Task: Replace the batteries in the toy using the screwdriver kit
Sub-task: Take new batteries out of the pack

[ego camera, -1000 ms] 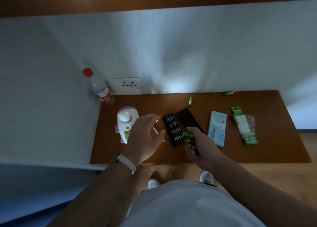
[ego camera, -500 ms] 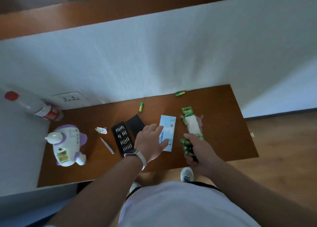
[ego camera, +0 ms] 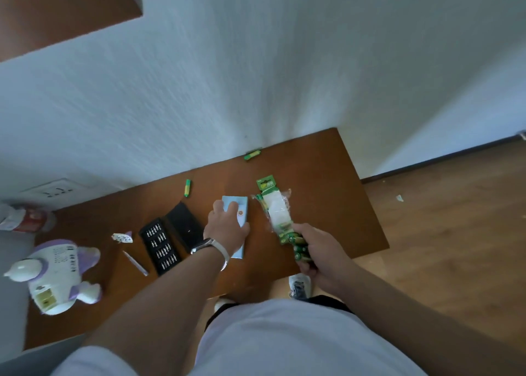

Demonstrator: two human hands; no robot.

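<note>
The white and purple toy lies on its back at the table's left, its battery bay open. Its small cover and the screwdriver lie between it and the open black bit case. My left hand rests on the light blue box, fingers spread over it. My right hand grips a bunch of green batteries at the lower end of the torn battery pack.
Two loose green batteries lie near the wall, one in the middle and one further back. A red-capped bottle lies at the far left under a wall socket. The brown table ends at right over wooden floor.
The view has swung right, putting the toy at the far left. My left hand moved from near the toy across to the blue box. My right hand carried the batteries to the pack.
</note>
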